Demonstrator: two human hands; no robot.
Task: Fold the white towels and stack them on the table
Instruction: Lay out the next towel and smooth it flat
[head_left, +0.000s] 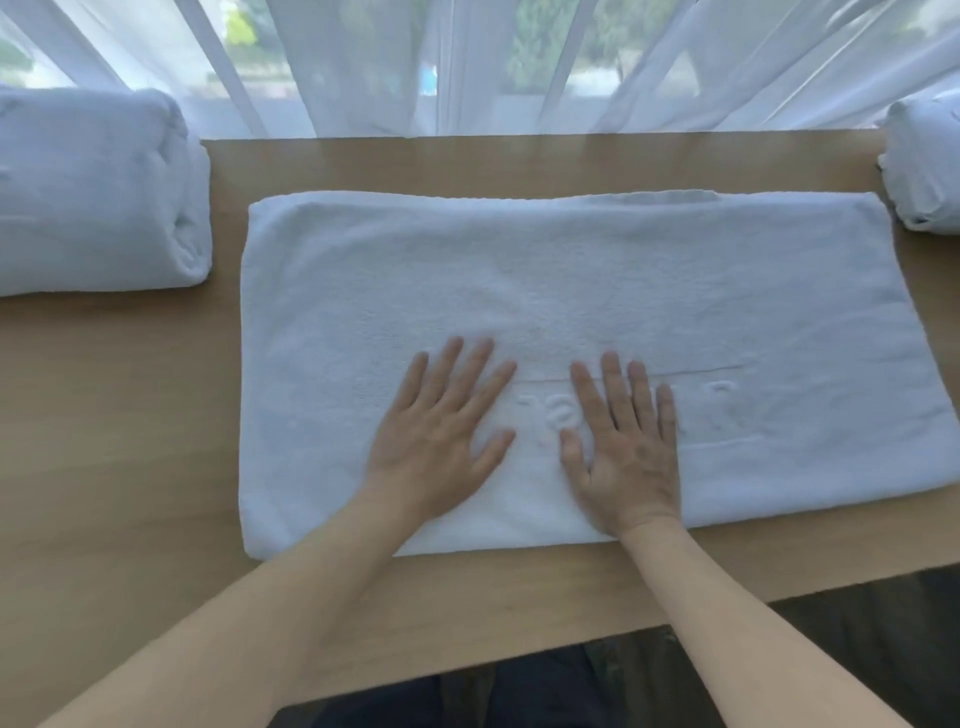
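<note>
Hands are pressing flat, fingers spread and gripping nothing, left hand (434, 439) and right hand (626, 449) lying side by side on the half-folded white towel (623, 291) spread across the wooden table (119, 415). Folded towels (93, 192) are sitting at far left, another bundle (927, 166) at far right; further folds and stacking are seemingly remaining, with bare wood showing left of the towel and its right edge nearing the bundle.

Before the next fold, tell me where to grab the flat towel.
Pinch the two corners of the flat towel's left short edge, coming from the left. It lies long side-to-side on the table, so folding across halves it. The left hand and right hand rest flat mid-towel, gripping nothing.
</note>
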